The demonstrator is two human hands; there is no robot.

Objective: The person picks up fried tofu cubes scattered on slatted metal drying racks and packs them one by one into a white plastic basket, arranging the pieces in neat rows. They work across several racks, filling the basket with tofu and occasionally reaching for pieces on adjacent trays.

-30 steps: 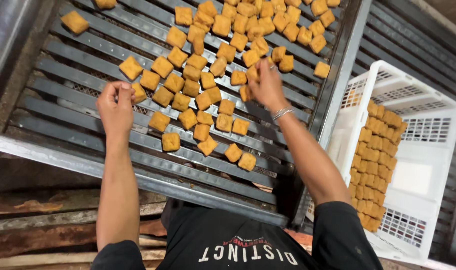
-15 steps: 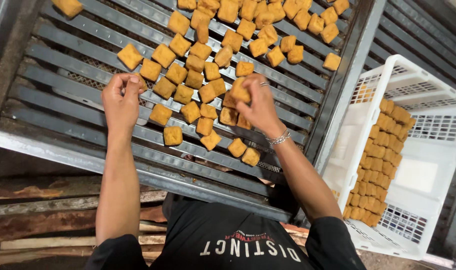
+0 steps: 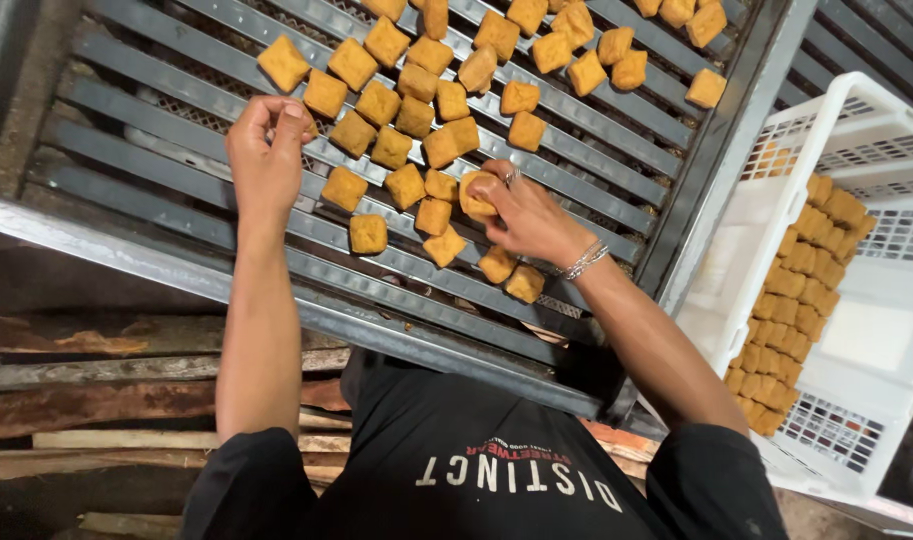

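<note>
Both hands work over the slatted metal rack [image 3: 157, 215]: the right hand [image 3: 522, 215] grasps a golden fried square [image 3: 474, 195], the left hand [image 3: 267, 150] pinches something too small to identify.

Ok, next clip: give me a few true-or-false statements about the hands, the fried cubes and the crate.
1. The right hand holds a golden-brown cube in its fingers. True.
2. The left hand rests inside the white crate. False: it is over the grey slatted rack, at the left edge of the cubes.
3. The white plastic crate holds rows of stacked cubes. True.
4. The rack is bare. False: many cubes lie spread over its slats.
5. A bracelet sits on the left wrist. False: it is on the right wrist.
</note>
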